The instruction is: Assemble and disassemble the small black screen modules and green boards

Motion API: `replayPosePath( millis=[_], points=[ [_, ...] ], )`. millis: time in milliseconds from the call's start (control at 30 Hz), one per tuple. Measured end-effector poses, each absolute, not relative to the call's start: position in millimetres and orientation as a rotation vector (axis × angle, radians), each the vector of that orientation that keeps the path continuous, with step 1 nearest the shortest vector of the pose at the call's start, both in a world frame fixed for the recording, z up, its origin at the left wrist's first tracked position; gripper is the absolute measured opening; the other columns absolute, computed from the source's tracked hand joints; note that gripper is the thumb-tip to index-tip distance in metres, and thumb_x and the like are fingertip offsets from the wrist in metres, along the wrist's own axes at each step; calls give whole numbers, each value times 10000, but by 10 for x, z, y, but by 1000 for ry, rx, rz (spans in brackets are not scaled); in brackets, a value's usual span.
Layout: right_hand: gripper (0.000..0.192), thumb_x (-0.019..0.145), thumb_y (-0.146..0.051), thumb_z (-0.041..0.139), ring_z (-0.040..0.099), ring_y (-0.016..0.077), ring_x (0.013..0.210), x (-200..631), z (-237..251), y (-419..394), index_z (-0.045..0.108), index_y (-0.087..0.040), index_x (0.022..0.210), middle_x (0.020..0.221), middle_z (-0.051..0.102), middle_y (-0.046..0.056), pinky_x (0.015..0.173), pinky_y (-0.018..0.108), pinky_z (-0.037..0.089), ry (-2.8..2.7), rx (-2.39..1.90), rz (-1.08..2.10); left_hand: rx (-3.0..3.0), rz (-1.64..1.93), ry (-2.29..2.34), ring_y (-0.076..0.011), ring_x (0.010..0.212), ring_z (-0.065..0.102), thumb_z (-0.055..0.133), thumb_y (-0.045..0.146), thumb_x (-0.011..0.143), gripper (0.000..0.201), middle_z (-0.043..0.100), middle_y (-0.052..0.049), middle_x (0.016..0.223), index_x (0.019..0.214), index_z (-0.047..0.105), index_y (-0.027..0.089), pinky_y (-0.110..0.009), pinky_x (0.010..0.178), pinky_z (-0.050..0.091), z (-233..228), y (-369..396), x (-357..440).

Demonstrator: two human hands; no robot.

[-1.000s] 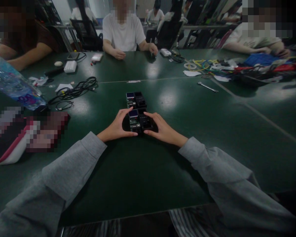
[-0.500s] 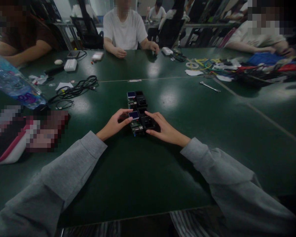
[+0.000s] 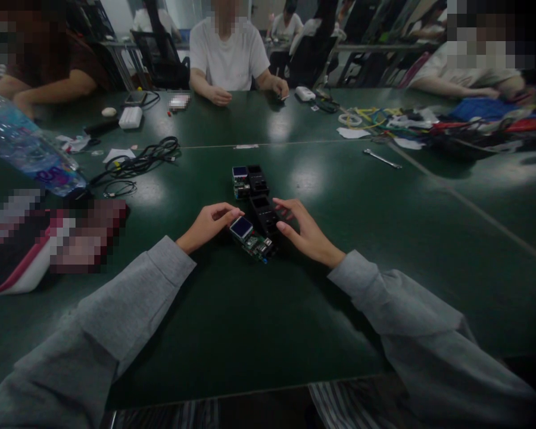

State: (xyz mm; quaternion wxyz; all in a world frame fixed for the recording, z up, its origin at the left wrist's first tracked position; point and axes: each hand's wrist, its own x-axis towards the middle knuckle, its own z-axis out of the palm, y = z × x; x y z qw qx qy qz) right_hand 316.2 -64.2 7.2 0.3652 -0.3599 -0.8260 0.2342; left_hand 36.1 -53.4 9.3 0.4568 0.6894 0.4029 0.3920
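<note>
A small green circuit board with a blue screen (image 3: 250,236) lies tilted on the dark green table (image 3: 259,316). My left hand (image 3: 209,223) touches its screen end with the fingertips. A black case part (image 3: 263,213) stands just right of the board, and my right hand (image 3: 304,231) rests against it with fingers spread. A second board-and-case pair (image 3: 249,180) sits a little farther back, untouched.
Black cables (image 3: 136,162) and a clear water bottle (image 3: 27,149) lie at the left, with a pink-edged pouch (image 3: 22,262) nearer. A wrench (image 3: 382,158) and a heap of coloured wires (image 3: 429,122) are at the right. Other people sit along the far edge.
The near board has come apart from the black case part and swung toward me, turning askew. My left hand shifted to its screen end; my right hand moved up beside the case part.
</note>
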Motion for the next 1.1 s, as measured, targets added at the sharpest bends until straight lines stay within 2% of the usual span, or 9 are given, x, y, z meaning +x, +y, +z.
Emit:
replayPosePath(
  millis=[100,233,333,433,533,733,933,1100],
  points=[
    [381,992,-412,528,566,232,1001,3126,128,-700,531,-249,1336,1152,578,83,864,434,502,-2017,-901,419,1646,929,1015,-89,601,581,646,508,889,369,674,-22,722,847,722,149,-204,559,450,110,-550,367],
    [277,966,-320,535,606,233,960,3002,257,-930,572,-247,1231,1058,632,64,816,425,525,-1984,-769,254,1641,817,990,-86,588,575,690,512,850,376,676,-24,715,774,700,144,-207,550,436,127,-576,367],
    [340,954,-330,563,608,249,1033,2873,315,-1128,534,-233,1279,1134,630,83,834,436,539,-2164,-703,237,1677,801,992,-80,566,551,671,524,861,400,634,-8,644,739,695,143,-207,546,417,143,-584,368],
    [500,961,-357,588,539,299,1215,2765,312,-1253,443,-186,1407,1359,535,153,926,489,526,-2472,-774,169,1693,840,979,-76,545,531,643,535,876,441,605,3,600,673,668,144,-208,543,412,158,-584,375],
    [556,973,-303,575,469,327,1315,2711,275,-1308,377,-164,1474,1450,461,182,1012,532,490,-2654,-829,39,1670,878,960,-82,556,550,631,534,883,447,618,-2,610,660,656,146,-214,561,433,158,-580,385],
    [545,991,-291,522,503,334,1275,2691,225,-1445,347,-202,1499,1373,520,172,1006,554,503,-2673,-861,16,1588,945,944,-95,548,570,613,544,892,447,636,-15,604,685,657,150,-229,563,457,126,-564,394],
    [541,1010,-276,480,613,311,1099,2673,155,-1799,293,-234,1515,1358,525,182,842,509,593,-2583,-960,128,1574,956,949,-96,554,580,601,546,905,446,652,-22,621,709,659,150,-227,562,466,88,-542,377],
    [622,996,-190,468,606,301,1152,3135,-1,-2082,230,-348,1548,1380,524,141,865,514,601,-2472,-1015,167,1570,943,955,-91,552,582,598,543,911,443,656,-21,632,716,658,150,-221,550,461,62,-535,366]
  ],
)
